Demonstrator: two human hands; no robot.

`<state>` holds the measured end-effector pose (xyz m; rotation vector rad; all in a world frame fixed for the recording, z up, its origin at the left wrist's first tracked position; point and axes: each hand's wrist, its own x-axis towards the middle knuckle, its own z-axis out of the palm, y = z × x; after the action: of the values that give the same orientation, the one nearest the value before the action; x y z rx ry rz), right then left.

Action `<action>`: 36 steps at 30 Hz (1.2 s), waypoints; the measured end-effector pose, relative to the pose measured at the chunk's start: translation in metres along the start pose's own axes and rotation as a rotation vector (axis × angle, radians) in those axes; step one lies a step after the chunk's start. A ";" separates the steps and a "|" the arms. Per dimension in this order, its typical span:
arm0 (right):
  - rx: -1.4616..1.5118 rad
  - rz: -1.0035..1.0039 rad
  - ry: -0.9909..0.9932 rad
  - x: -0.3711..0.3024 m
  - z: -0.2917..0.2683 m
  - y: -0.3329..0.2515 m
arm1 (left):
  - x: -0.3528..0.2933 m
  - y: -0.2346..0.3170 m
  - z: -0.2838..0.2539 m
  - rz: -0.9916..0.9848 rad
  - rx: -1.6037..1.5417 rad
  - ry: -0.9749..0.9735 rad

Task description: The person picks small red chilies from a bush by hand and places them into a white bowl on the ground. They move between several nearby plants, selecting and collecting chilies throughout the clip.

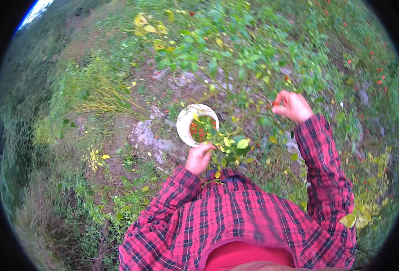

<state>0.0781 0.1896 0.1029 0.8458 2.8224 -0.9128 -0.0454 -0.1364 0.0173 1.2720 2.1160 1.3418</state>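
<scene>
My left hand (199, 159) is closed in a pinch on a leafy pepper branch (236, 145), just below the rim of a white bucket (181, 123). Small red peppers (198, 130) lie inside the bucket, and green leaves overhang part of its opening. Farther right and higher up, my right hand (294, 107) has its fingers closed around a small red pepper (275, 104). Only part of that pepper shows at the fingertips. Both forearms wear red-and-black plaid sleeves.
Pepper plants (249, 40) with green and yellowing leaves spread ahead and to the right, dotted with red peppers (380, 77). Grey rock (152, 135) shows left of the bucket. Bare yellowish stems (113, 100) lean beyond it. Dense dark bushes (23, 104) line the far left.
</scene>
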 end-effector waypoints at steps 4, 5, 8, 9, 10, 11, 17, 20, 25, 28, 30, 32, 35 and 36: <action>-0.169 0.010 0.131 -0.005 0.012 -0.013 | 0.004 0.010 -0.001 -0.058 -0.072 -0.027; -0.152 -0.036 0.221 -0.004 0.015 -0.013 | 0.005 0.013 -0.002 -0.047 -0.068 -0.018; -0.119 0.042 0.320 0.000 0.023 -0.004 | 0.005 0.017 -0.004 -0.062 -0.034 -0.021; -0.080 0.015 0.333 0.001 0.025 0.001 | 0.005 0.018 -0.005 -0.048 -0.050 -0.031; -0.043 0.017 0.348 0.002 0.026 0.006 | 0.005 0.019 -0.006 -0.094 -0.080 -0.060; 0.008 0.038 0.348 0.003 0.028 0.010 | 0.005 0.020 -0.006 0.022 -0.074 -0.013; 0.361 -0.034 0.314 0.006 0.044 0.021 | 0.007 0.023 -0.006 -0.054 -0.067 -0.049; 0.695 0.030 0.119 0.002 0.046 0.013 | 0.007 0.026 -0.008 -0.053 -0.027 -0.066; 1.319 0.094 -0.107 -0.010 0.015 -0.007 | 0.007 0.031 -0.010 -0.113 -0.059 -0.092; 1.547 -0.097 -0.181 -0.008 -0.003 -0.014 | 0.006 0.030 -0.008 -0.050 -0.060 -0.076; 1.640 -0.058 -0.248 -0.002 -0.003 -0.013 | 0.007 0.027 -0.007 -0.147 -0.109 -0.120; 1.638 0.066 -0.168 0.005 0.004 -0.008 | 0.006 0.023 -0.006 0.002 -0.098 -0.065; 1.130 0.095 0.086 0.011 0.012 0.005 | 0.005 0.018 -0.007 -0.067 -0.065 -0.085; 0.848 0.061 0.213 0.011 0.014 0.007 | 0.004 0.016 -0.007 -0.072 -0.058 -0.091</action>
<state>0.0710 0.1916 0.0851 1.1241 2.4842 -2.1750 -0.0443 -0.1344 0.0357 1.1994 2.0270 1.2812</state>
